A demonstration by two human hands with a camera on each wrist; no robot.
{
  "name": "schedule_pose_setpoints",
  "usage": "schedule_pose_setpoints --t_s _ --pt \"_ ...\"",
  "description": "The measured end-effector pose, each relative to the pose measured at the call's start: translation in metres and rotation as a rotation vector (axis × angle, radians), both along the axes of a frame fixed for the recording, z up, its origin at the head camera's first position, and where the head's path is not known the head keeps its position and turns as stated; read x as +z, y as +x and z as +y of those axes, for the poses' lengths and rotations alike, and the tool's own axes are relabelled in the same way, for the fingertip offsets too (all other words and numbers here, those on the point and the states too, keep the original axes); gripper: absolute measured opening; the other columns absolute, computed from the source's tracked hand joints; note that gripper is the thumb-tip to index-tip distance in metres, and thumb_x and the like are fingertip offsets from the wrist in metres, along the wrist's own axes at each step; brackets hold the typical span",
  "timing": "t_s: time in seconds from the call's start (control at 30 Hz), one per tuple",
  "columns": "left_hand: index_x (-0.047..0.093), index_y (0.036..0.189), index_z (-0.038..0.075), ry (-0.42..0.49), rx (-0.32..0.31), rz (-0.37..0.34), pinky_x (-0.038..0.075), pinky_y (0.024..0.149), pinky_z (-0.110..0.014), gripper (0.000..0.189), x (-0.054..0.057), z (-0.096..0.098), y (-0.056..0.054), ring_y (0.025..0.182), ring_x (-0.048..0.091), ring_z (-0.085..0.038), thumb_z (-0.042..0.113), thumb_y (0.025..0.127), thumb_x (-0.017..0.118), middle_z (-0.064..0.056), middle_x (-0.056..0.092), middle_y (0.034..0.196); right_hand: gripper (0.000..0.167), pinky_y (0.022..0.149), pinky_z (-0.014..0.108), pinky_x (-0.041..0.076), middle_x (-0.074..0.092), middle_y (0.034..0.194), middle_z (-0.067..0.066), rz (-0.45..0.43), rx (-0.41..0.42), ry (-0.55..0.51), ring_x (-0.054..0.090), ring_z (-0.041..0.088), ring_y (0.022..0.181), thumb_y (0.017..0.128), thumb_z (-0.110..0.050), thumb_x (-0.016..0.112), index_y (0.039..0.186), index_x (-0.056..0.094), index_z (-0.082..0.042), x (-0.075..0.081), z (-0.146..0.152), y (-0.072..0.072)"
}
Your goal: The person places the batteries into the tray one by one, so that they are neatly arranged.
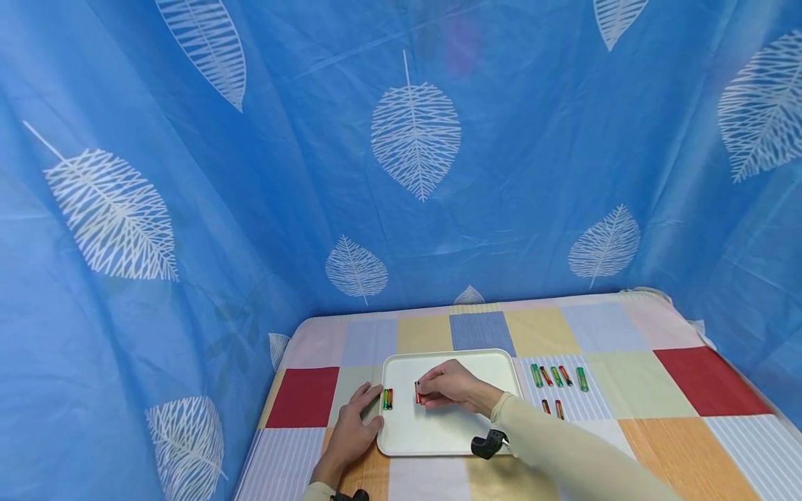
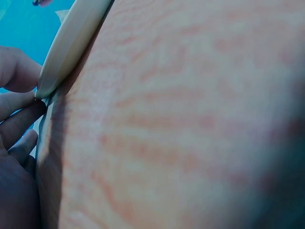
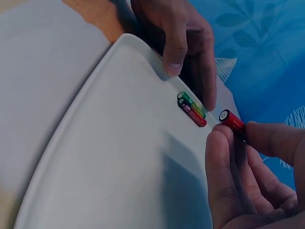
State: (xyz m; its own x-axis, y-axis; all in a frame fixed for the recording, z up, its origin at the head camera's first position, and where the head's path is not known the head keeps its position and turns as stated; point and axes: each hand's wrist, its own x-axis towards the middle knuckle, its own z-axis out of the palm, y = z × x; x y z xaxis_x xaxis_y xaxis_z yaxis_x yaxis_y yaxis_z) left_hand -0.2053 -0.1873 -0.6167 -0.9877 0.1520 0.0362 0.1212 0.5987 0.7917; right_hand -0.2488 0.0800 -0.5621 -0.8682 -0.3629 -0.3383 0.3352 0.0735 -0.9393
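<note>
My right hand [image 1: 454, 386] pinches a red and black battery [image 3: 233, 121] between thumb and fingertips, above the white tray [image 1: 438, 438]. Seen from the right wrist, one battery end faces the camera. Against the tray's left side lie a green battery [image 1: 385, 399] and a red battery [image 1: 390, 399], side by side. My left hand [image 1: 354, 431] rests at that same edge, its thumb and fingers spread and touching the rim; the left wrist view catches only part of the left hand [image 2: 16, 119] beside the rim.
Right of the tray, several green and red batteries [image 1: 557, 377] form a row on the patchwork tablecloth [image 1: 664, 445]. Nearer me lie two more small batteries [image 1: 560, 410]. A blue curtain [image 1: 501, 174] with white leaf prints hangs behind and along both sides of the table.
</note>
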Motion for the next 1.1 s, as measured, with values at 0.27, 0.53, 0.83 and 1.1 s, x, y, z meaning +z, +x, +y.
schedule_pose_setpoints --t_s 0.27,0.53,0.83,1.1 --pt "0.066 0.152 0.011 -0.019 0.009 0.003 0.036 0.124 -0.073 0.060 0.001 0.002 0.000 0.156 0.043 -0.054 0.008 0.093 0.073 -0.027 0.046 0.168 0.013 0.068 0.030 0.067 0.078 0.080 0.009 0.011 -0.004 0.043 0.074 0.012 0.067 0.093 0.001 0.078 0.105 0.078 0.007 -0.002 -0.016 0.000" --pt "0.066 0.151 0.011 -0.031 -0.002 0.012 0.035 0.124 -0.075 0.060 0.001 0.001 0.000 0.154 0.044 -0.055 0.007 0.092 0.073 -0.029 0.046 0.167 0.009 0.064 0.029 0.066 0.078 0.076 0.009 0.031 -0.031 0.096 0.073 0.012 0.063 0.091 0.001 0.081 0.099 0.079 0.005 -0.005 -0.030 -0.001" --pt "0.067 0.151 0.011 -0.011 0.011 0.003 0.036 0.125 -0.072 0.059 0.000 0.001 0.000 0.155 0.045 -0.052 0.009 0.092 0.073 -0.027 0.047 0.167 0.003 0.059 0.027 0.065 0.078 0.071 0.011 0.089 -0.055 0.218 0.069 0.008 0.054 0.088 0.001 0.082 0.087 0.080 0.003 -0.008 -0.048 0.001" --pt "0.067 0.151 0.009 -0.003 -0.009 0.033 0.035 0.125 -0.072 0.060 -0.001 0.001 -0.001 0.155 0.045 -0.053 0.008 0.091 0.073 -0.029 0.048 0.166 0.008 0.058 0.029 0.065 0.078 0.070 0.014 0.121 -0.085 0.338 0.069 0.009 0.052 0.087 0.003 0.082 0.080 0.079 0.001 0.000 -0.059 -0.003"
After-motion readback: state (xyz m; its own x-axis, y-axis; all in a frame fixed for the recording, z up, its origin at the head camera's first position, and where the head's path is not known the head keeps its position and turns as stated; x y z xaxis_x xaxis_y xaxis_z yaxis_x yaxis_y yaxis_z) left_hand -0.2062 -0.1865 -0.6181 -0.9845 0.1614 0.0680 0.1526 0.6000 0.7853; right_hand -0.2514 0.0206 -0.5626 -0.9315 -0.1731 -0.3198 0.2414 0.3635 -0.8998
